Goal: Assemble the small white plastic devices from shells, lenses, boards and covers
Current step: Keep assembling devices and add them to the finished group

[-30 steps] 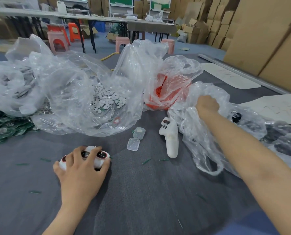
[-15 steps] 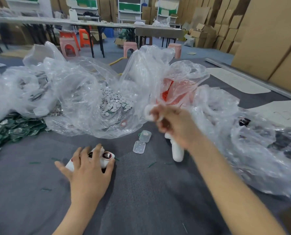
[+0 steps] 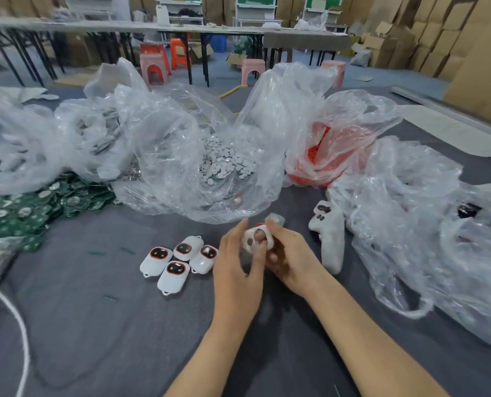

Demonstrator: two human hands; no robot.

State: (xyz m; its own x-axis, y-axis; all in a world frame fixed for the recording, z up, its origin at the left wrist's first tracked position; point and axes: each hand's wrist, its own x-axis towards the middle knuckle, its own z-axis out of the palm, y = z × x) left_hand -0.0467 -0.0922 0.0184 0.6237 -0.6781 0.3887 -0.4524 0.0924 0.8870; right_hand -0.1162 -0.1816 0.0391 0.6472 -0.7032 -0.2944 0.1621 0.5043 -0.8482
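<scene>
Plain dark grey tabletop (image 3: 95,325), flecked with a few thin green slivers. Four devices (image 3: 176,270): white bodies, each with a dark window ringed in red. The shell (image 3: 257,239) is white with two dark openings and a touch of red at its far edge. The boards (image 3: 38,207) are green with round silver discs. The bags (image 3: 167,144) are clear and colourless; one carries small white discs (image 3: 224,164), another orange-red parts (image 3: 321,156). The handle-shaped tool (image 3: 330,239) is white with dark buttons. White cord (image 3: 18,325). Pink and orange stools (image 3: 252,68). Plain brown cartons (image 3: 439,32).
</scene>
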